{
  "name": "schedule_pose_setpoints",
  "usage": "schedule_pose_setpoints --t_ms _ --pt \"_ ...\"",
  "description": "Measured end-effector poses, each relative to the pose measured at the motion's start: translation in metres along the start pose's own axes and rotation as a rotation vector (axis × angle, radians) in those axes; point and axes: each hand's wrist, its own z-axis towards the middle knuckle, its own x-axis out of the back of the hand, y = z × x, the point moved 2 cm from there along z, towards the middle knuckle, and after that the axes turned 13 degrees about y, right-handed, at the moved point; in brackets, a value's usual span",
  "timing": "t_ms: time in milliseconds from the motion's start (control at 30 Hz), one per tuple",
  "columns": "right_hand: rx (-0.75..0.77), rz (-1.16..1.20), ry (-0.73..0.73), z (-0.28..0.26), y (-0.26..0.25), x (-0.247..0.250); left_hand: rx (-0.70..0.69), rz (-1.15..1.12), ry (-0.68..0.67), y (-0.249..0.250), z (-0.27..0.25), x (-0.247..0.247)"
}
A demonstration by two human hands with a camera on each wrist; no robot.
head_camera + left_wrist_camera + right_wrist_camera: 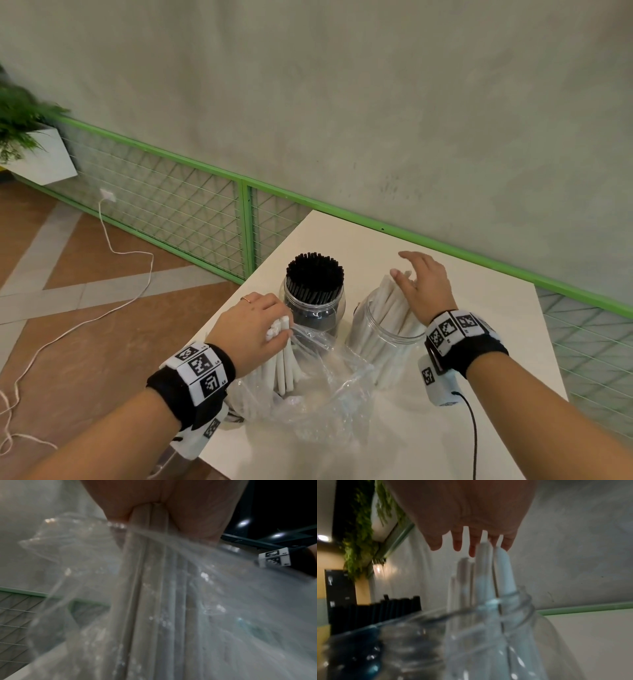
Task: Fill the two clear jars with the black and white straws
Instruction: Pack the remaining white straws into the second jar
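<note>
Two clear jars stand on the white table (479,308). The left jar (313,310) is packed with black straws (314,274). The right jar (383,339) leans and holds several white straws (394,301). My left hand (253,325) grips a bunch of white straws (284,356) at their tops, inside a clear plastic bag (318,387); the left wrist view shows the same bunch (149,574) through the bag film. My right hand (421,284) hovers open over the white straws' tips (486,563), fingers spread above the jar's mouth (513,601).
The table's left corner and edge lie close under my left forearm. A green mesh fence (191,205) runs behind the table along the wall. A white cable (113,246) trails on the tiled floor; a planter (30,144) hangs far left.
</note>
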Motion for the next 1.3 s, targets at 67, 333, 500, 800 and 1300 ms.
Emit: schedule_pose_setpoints --t_ms 67,333,500,800,1300 --pt "-0.018 0.076 0.07 -0.005 -0.006 0.009 0.006 -0.003 -0.002 -0.001 0.0 0.0" --pt "-0.001 0.15 0.068 -0.05 -0.029 0.017 0.014 -0.013 -0.005 0.0 0.001 0.001" --pt "0.052 0.345 -0.256 -0.081 -0.091 0.002 0.054 -0.022 -0.011 -0.001 0.0 0.001" --pt "-0.305 0.728 -0.588 -0.105 -0.132 -0.064 0.118 -0.138 0.028 -0.003 -0.005 0.008" --pt "-0.194 0.667 -0.563 -0.108 -0.134 -0.085 0.137 -0.156 0.023 -0.009 -0.01 0.007"
